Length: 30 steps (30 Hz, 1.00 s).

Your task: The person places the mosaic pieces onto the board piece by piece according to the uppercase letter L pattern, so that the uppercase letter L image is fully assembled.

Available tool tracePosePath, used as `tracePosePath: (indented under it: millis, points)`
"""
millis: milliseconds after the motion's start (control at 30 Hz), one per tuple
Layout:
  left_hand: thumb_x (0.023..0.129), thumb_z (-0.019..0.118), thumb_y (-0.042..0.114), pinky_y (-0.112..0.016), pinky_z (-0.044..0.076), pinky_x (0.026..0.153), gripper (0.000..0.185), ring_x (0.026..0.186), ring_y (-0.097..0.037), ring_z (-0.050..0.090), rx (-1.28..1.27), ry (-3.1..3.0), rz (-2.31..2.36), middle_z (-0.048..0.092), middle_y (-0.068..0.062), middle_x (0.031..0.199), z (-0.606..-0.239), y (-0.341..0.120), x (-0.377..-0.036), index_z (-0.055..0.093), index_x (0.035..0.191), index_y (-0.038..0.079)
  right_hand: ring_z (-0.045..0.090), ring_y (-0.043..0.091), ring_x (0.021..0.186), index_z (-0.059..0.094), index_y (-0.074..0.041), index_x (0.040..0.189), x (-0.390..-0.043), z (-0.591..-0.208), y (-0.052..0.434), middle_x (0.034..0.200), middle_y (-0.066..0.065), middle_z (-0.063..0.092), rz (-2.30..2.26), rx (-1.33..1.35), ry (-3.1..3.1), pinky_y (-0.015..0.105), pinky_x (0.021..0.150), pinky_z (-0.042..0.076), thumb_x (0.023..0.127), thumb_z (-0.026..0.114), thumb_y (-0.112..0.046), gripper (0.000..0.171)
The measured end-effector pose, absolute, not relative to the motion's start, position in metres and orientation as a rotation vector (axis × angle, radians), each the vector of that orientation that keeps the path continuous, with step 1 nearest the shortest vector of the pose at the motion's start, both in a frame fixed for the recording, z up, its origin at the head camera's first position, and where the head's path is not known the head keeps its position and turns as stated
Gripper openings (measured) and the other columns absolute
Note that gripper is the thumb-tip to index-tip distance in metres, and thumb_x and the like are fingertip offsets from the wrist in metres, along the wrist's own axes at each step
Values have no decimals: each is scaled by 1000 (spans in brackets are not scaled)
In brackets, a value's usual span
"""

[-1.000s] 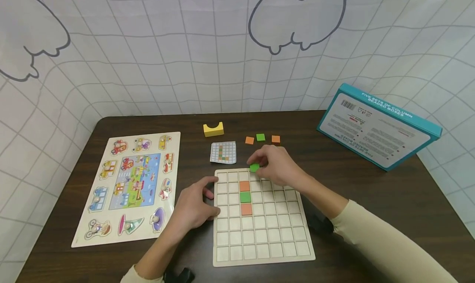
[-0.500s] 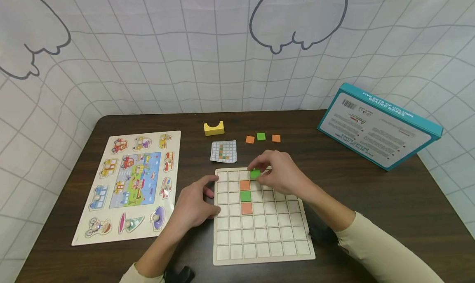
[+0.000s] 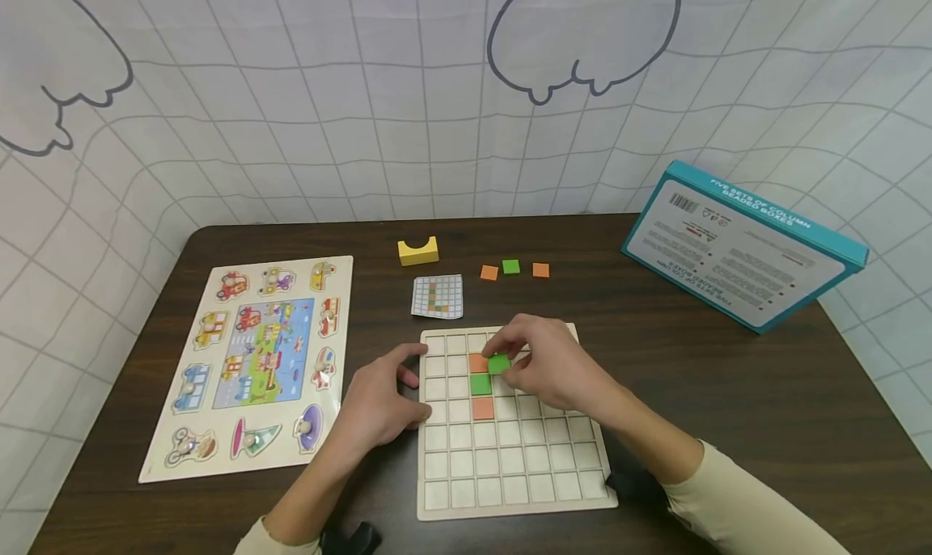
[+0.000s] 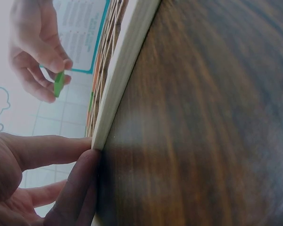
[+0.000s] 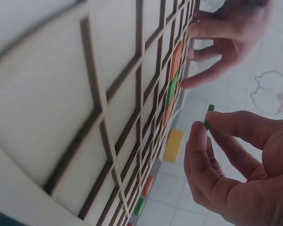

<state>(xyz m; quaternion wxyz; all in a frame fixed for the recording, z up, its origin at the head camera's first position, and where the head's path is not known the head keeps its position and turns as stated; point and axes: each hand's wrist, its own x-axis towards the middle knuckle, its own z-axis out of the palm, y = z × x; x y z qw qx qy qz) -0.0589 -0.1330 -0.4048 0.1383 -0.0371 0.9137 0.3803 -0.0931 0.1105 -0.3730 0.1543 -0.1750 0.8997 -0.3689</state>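
Note:
A wooden grid board (image 3: 512, 461) lies on the dark table. In one of its columns sit an orange tile (image 3: 477, 363), a green tile (image 3: 480, 384) and a salmon tile (image 3: 483, 408). My right hand (image 3: 549, 365) pinches another green square tile (image 3: 498, 364) between thumb and fingertips. In the left wrist view that pinched tile (image 4: 59, 84) is held up over the board, tilted. Against the board's left edge rest the thumb and fingertips of my left hand (image 3: 377, 405), spread apart along it.
A small pattern card (image 3: 438, 297) lies behind the board, with a yellow arched block (image 3: 418, 252) past it. Two orange tiles and a green tile (image 3: 511, 267) lie to their right. At left is a vehicle puzzle board (image 3: 246, 446); a teal box (image 3: 743, 252) leans at right.
My right hand has brought the green tile from the board's far edge toward me, over the grid beside the orange tile. The left hand has stayed at the board's edge.

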Motion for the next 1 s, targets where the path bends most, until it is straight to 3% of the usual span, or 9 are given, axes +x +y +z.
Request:
tracePosePath:
  millis: [167, 467, 1000]
  points:
    - [71, 87, 3, -29, 50, 57, 77, 59, -14, 60, -106, 2636, 1114, 66, -5, 93, -404, -133, -59, 62, 142, 16, 61, 17, 90, 80, -15, 104, -84, -373, 109, 99, -3, 68, -1066, -541, 2562, 25, 74, 56, 81, 82, 2, 29]
    - [71, 88, 5, -30, 46, 61, 77, 73, -18, 58, -101, 2655, 1073, 66, -3, 92, -404, -133, -60, 62, 142, 17, 62, 17, 86, 78, -15, 97, -69, -378, 103, 92, -6, 66, -1065, -616, 2529, 23, 69, 55, 78, 78, 6, 29]
    - [71, 88, 5, -30, 46, 60, 75, 67, -16, 58, -86, 2662, 1081, 67, -4, 92, -406, -133, -59, 63, 141, 16, 60, 16, 85, 75, -16, 94, -57, -381, 97, 89, -5, 65, -1022, -681, 2448, 23, 70, 53, 76, 75, 8, 30]
